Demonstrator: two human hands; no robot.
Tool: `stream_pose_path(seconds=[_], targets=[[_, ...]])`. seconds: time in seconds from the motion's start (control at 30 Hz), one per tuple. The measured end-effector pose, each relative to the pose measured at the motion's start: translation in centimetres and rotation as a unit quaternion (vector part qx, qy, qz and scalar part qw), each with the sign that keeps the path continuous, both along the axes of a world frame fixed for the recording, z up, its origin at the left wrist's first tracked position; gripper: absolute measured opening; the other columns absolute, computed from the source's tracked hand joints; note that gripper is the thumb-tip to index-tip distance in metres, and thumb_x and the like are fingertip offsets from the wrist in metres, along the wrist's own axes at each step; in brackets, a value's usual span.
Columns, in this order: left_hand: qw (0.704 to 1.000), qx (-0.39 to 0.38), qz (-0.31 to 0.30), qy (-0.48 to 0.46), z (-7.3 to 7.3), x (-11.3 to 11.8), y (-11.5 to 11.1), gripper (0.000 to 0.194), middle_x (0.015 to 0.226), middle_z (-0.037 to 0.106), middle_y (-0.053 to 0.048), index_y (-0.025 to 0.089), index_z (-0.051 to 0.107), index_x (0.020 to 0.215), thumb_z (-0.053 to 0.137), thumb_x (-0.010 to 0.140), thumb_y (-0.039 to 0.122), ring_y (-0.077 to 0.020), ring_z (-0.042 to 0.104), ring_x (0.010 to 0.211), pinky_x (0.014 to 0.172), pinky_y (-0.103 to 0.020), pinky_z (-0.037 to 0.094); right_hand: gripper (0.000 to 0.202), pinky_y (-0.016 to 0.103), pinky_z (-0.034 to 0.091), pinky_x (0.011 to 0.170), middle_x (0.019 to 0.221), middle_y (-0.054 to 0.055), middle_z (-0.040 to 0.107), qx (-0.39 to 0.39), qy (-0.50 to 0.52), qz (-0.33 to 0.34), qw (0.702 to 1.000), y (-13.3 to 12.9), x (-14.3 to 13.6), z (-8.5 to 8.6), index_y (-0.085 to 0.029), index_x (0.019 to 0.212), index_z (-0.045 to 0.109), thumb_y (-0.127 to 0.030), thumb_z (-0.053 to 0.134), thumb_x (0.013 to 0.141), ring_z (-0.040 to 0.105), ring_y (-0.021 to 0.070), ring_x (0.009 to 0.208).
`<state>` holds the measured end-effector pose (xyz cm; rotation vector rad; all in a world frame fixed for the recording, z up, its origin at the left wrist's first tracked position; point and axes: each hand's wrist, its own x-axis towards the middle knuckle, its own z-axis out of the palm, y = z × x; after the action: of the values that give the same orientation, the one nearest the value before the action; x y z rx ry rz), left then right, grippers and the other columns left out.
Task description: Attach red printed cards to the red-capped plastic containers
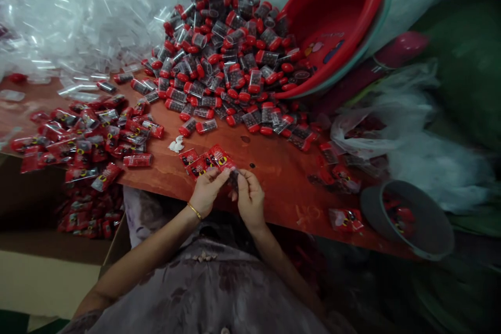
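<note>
Near the table's front edge my left hand (206,191) and my right hand (250,197) meet, fingers closed on a small dark tube (234,179) between them. Part of the tube is hidden by the fingers. Just beyond my left hand lie several flat red printed packets (203,160). A crumpled white scrap (176,143) is to their left. Behind them rises a big pile of clear tubes with red caps (219,57), dark contents inside. Wrapped red packs (84,135) are heaped at the left of the red-brown table (282,167).
Clear plastic pieces (78,10) are piled at the back left. A red basin (336,15) leans at the back right. A grey bowl (426,219) and plastic bags (415,130) are at the right. A cardboard box (31,219) with packs stands below the left edge.
</note>
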<state>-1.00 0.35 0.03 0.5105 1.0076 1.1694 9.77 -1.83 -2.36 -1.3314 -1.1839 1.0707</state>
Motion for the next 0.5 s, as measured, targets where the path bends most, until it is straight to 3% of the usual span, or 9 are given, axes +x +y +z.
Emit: stream_pose_path(seconds=[0.13, 0.23, 0.37, 0.5], targets=[[1.000, -0.009, 0.025, -0.010, -0.1, 0.1, 0.5, 0.035, 0.065, 0.066, -0.001, 0.013, 0.069, 0.072, 0.080, 0.055, 0.042, -0.0092, 0.056, 0.057, 0.059, -0.022, 0.045, 0.023, 0.020, 0.041, 0.044, 0.062, -0.004, 0.054, 0.017, -0.056, 0.046, 0.997, -0.2, -0.1, 0.3, -0.020, 0.098, 0.054, -0.039, 0.044, 0.090, 0.049, 0.0086, 0.046], [1.000, -0.008, 0.001, 0.001, -0.1, 0.0, 0.6, 0.034, 0.064, 0.065, 0.000, 0.013, 0.069, 0.075, 0.080, 0.055, 0.039, -0.0098, 0.056, 0.053, 0.052, -0.022, 0.045, 0.023, 0.019, 0.037, 0.039, 0.061, -0.005, 0.052, -0.003, -0.009, 0.050, 0.999, 0.0, -0.6, 0.5, -0.021, 0.095, 0.052, -0.042, 0.044, 0.089, 0.045, 0.0070, 0.042], [0.997, -0.010, -0.070, 0.023, 0.2, -0.6, 0.6, 0.035, 0.049, 0.054, 0.004, 0.014, 0.067, 0.077, 0.077, 0.060, 0.042, -0.0091, 0.047, 0.037, 0.035, -0.022, 0.036, 0.026, 0.018, 0.041, 0.039, 0.065, -0.006, 0.054, -0.048, 0.104, 0.067, 0.991, 0.5, -1.3, 0.5, -0.021, 0.091, 0.050, -0.046, 0.043, 0.088, 0.040, 0.0046, 0.038], [0.999, 0.018, -0.042, -0.002, 0.1, -1.0, 0.7, 0.035, 0.052, 0.055, 0.003, 0.014, 0.063, 0.065, 0.074, 0.064, 0.047, -0.0080, 0.050, 0.045, 0.044, -0.020, 0.043, 0.026, 0.018, 0.040, 0.040, 0.064, -0.006, 0.053, -0.034, 0.096, 0.059, 0.993, 0.8, -1.1, 0.7, -0.021, 0.088, 0.050, -0.047, 0.046, 0.086, 0.042, 0.0044, 0.039]])
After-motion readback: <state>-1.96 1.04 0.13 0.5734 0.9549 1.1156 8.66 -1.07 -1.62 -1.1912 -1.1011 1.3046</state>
